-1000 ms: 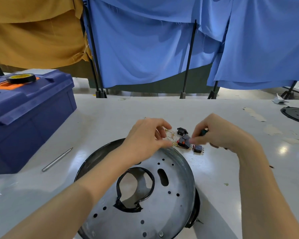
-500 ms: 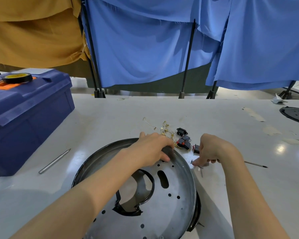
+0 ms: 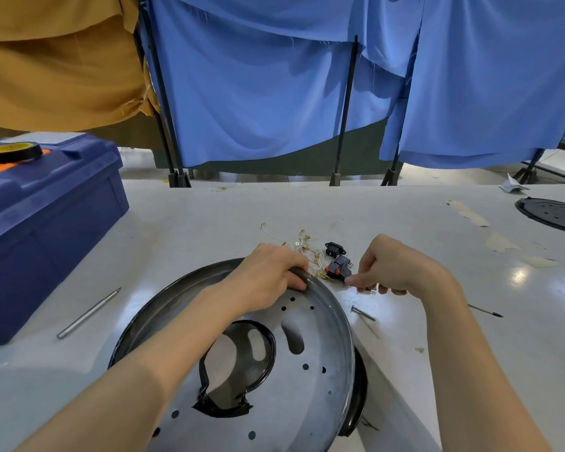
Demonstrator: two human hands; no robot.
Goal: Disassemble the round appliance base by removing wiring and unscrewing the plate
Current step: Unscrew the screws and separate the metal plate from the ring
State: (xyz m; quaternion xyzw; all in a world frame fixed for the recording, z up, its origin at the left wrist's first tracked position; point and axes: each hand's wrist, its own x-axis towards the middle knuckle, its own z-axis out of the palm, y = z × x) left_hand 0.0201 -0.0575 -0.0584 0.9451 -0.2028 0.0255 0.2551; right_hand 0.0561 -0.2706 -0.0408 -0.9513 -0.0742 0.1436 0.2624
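Nearest me, the round appliance base (image 3: 307, 370) lies on the white table (image 3: 193, 216). It is a dull grey metal plate punched with holes and slots inside a dark rim, and the frame's bottom edge cuts it off. My left grip (image 3: 268, 275) is curled over its far rim, as it was half a second ago. My right grip (image 3: 392, 269) has moved up from the loose screw (image 3: 362, 313) to the black-and-red rocker switch (image 3: 338, 269). Its thumb and forefinger are pinched together there, but I cannot tell whether they hold anything. Just behind lie white wires with brass terminals (image 3: 307, 246) and a black power socket (image 3: 334, 247). A steel rod (image 3: 88, 313) lies to the left, before a blue plastic toolbox (image 3: 46, 216). Blue cloth (image 3: 258, 93) hangs beyond.
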